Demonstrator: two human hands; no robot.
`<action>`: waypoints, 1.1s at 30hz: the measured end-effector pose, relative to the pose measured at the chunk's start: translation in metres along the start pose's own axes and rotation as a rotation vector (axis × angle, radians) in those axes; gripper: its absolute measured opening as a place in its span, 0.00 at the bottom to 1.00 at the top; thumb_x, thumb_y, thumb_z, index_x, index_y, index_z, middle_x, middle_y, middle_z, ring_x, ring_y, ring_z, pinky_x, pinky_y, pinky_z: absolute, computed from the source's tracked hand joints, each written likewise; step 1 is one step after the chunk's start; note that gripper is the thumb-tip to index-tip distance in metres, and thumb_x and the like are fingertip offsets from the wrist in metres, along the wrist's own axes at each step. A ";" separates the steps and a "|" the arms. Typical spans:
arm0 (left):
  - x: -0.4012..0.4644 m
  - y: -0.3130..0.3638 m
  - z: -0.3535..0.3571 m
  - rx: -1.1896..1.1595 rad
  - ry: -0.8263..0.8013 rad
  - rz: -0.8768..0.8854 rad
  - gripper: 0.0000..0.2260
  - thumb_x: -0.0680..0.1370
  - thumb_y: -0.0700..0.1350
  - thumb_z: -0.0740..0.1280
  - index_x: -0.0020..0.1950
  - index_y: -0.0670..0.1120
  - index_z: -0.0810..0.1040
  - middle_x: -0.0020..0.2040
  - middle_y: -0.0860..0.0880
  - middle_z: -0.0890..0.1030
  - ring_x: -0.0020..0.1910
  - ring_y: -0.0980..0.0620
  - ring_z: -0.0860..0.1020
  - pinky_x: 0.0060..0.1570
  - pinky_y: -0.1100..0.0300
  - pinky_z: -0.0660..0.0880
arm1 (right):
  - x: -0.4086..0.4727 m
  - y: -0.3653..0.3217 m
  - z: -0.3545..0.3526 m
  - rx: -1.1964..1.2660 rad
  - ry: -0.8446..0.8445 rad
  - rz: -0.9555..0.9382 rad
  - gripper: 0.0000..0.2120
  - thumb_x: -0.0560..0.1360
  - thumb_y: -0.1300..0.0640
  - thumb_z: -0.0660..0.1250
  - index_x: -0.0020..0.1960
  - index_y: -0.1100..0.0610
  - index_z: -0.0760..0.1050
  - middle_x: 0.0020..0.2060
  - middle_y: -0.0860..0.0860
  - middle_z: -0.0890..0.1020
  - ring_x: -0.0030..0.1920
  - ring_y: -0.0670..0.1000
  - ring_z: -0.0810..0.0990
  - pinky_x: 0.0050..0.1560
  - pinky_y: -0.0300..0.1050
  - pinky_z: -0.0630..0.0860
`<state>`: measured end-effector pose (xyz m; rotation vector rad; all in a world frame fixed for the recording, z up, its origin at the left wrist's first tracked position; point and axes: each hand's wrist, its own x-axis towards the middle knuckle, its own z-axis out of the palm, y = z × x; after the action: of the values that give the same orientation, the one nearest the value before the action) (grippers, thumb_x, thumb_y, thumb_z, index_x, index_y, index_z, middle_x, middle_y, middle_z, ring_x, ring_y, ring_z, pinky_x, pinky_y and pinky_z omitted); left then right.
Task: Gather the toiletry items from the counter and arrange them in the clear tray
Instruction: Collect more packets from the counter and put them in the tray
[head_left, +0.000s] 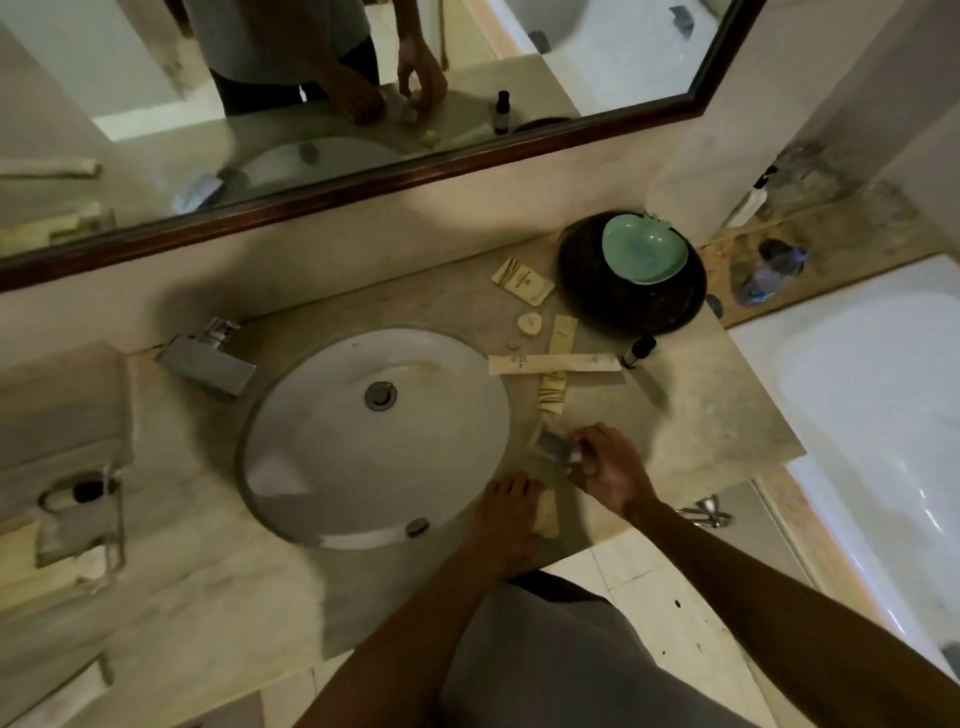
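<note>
Blurred, perhaps clear packet under fingers

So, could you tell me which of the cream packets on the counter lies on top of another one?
The long narrow packet lying sideways: it crosses over the striped sachet, while the others lie separately.

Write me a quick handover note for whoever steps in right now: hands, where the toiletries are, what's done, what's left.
Left hand: pressing a pale packet at the counter's front edge.
Right hand: gripping a small clear-wrapped item beside the sink.
Still loose on the counter: long pale sachet, narrow striped sachet lying under it, square packet, round soap, small dark bottle.
Clear tray sits far left of the sink; contents hard to make out.
Left: move everything across into the tray.
</note>
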<state>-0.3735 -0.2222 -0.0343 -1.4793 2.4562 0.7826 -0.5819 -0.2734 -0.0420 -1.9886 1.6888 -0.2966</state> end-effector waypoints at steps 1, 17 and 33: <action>-0.006 -0.005 -0.001 -0.025 -0.002 -0.018 0.29 0.74 0.53 0.68 0.71 0.43 0.65 0.65 0.39 0.70 0.64 0.38 0.69 0.63 0.45 0.63 | 0.000 -0.010 0.003 0.095 -0.012 0.027 0.20 0.67 0.54 0.78 0.56 0.54 0.77 0.49 0.49 0.78 0.46 0.49 0.77 0.44 0.44 0.73; -0.211 -0.190 0.003 -0.086 0.090 -0.330 0.32 0.71 0.59 0.58 0.70 0.41 0.65 0.65 0.39 0.71 0.61 0.38 0.71 0.61 0.45 0.65 | 0.033 -0.266 0.124 -0.081 -0.315 -0.364 0.16 0.71 0.56 0.69 0.59 0.51 0.80 0.52 0.50 0.79 0.47 0.53 0.80 0.49 0.48 0.78; -0.374 -0.367 -0.005 -0.171 0.635 -0.401 0.21 0.70 0.50 0.64 0.61 0.45 0.73 0.58 0.44 0.76 0.55 0.44 0.74 0.57 0.49 0.73 | 0.019 -0.459 0.251 -0.203 -0.354 -0.371 0.19 0.70 0.44 0.73 0.58 0.49 0.76 0.56 0.50 0.76 0.49 0.51 0.77 0.51 0.47 0.77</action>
<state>0.1279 -0.0715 -0.0085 -2.4991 2.3643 0.5007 -0.0659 -0.1883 -0.0237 -2.3364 1.1661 0.1044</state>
